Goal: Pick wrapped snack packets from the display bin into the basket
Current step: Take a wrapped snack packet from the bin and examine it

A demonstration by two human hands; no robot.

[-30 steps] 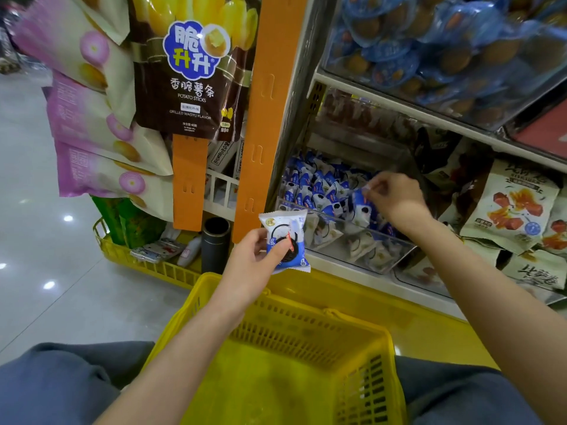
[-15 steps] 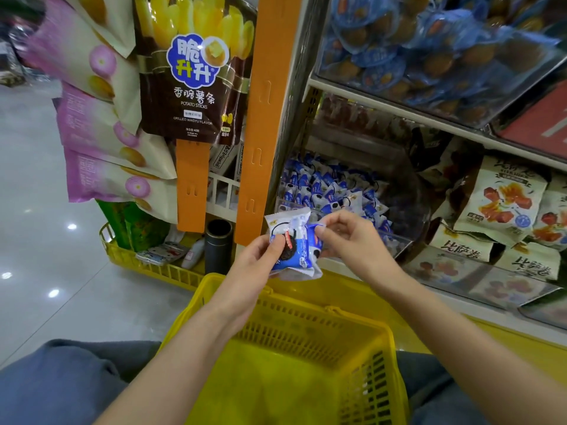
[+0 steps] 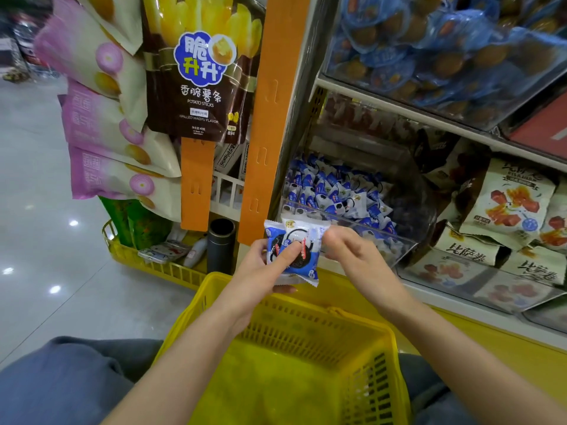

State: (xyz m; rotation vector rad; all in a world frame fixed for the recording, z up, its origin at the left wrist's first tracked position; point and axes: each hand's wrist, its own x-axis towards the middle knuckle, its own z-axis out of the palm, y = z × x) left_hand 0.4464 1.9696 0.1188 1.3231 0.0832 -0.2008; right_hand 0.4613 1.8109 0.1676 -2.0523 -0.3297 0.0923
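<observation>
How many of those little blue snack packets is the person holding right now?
2. Both are in the left hand: the front packet faces the camera, and the rear packet peeks out to its left. More may be hidden behind them.

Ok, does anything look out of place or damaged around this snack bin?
Nothing spilled or torn. The snack packets in the left hand look intact. One oddity: a black tumbler stands at the foot of the orange upright, beside a low yellow tray of loose bits, unlike the shelf stock.
</observation>
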